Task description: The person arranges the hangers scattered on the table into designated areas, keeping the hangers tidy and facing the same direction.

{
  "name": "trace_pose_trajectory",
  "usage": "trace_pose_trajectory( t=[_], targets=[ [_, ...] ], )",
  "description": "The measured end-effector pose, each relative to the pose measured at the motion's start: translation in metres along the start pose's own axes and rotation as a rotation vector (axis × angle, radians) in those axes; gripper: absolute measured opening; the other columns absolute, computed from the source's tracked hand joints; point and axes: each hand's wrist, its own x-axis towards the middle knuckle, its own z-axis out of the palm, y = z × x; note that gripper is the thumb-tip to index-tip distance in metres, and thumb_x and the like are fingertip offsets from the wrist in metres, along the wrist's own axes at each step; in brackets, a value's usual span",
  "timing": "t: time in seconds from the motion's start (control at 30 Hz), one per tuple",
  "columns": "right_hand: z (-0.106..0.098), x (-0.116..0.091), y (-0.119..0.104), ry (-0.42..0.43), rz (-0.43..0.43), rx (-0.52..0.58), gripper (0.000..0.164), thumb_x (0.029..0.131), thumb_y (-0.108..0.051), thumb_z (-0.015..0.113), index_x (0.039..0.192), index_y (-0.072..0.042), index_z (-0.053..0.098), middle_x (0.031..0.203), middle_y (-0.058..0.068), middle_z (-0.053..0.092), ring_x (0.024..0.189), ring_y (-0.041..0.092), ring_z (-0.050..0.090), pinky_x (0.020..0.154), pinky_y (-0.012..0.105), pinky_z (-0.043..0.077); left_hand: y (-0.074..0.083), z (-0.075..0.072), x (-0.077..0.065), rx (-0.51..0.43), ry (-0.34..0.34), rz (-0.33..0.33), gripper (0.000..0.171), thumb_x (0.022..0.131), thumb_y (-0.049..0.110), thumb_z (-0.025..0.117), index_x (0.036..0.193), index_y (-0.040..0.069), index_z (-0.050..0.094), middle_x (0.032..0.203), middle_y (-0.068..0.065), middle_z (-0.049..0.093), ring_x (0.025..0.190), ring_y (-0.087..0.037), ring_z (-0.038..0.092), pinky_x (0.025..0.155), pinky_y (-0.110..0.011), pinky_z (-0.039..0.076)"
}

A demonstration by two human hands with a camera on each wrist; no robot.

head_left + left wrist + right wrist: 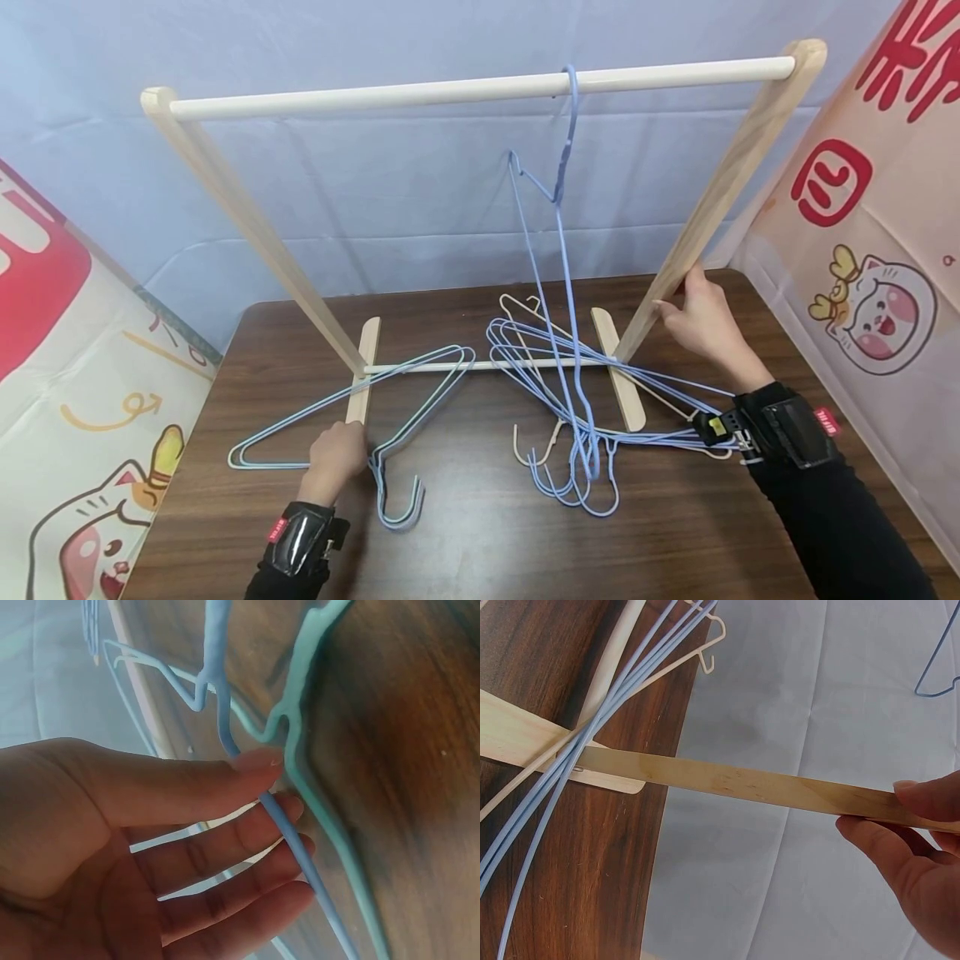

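Observation:
My left hand (337,458) pinches a blue hanger (304,859) between thumb and fingers, just below its hook. Beside it, a green hanger (330,814) lies against the table, its outline nearly matching the blue one. My right hand (705,321) grips the right upright (742,784) of a wooden clothes rack, thumb on one side and fingers on the other. Another blue hanger (567,275) hangs by its hook from the rack's white top rail (375,94), right of the middle. A heap of blue and cream hangers (675,437) lies at the rack's right foot (628,396).
The rack stands on a brown wooden table (465,550), its left upright (255,221) leaning outward in view. A low crossbar (482,365) joins the feet beneath the hangers. Behind hangs a pale blue cloth (420,183); a printed cartoon sheet (847,275) flanks the right side.

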Motion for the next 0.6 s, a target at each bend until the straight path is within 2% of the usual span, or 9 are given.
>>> trace_pose_trajectory(
  t=[0.37,0.6],
  targets=[
    [0.001,0.0,0.001,0.017,-0.01,0.001,0.046,0.086,0.002,0.056,0.122,0.012,0.03,0.092,0.029,0.05,0.08,0.04,0.051,0.061,0.041,0.035,0.004,-0.008,-0.002,-0.009,0.007,0.017,0.009,0.077,0.0,0.061,0.084,-0.002,0.066,0.058,-0.007,0.05,0.049,-0.019,0.048,0.043,-0.03,0.038],
    [0.0,0.0,0.0,0.008,-0.01,0.002,0.048,0.086,0.002,0.056,0.125,0.012,0.028,0.092,0.03,0.05,0.08,0.041,0.051,0.061,0.042,0.036,0.008,-0.014,-0.004,-0.006,0.031,0.033,0.007,0.079,0.0,0.058,0.08,-0.001,0.065,0.057,-0.006,0.049,0.048,-0.019,0.048,0.043,-0.03,0.038]
  ],
)
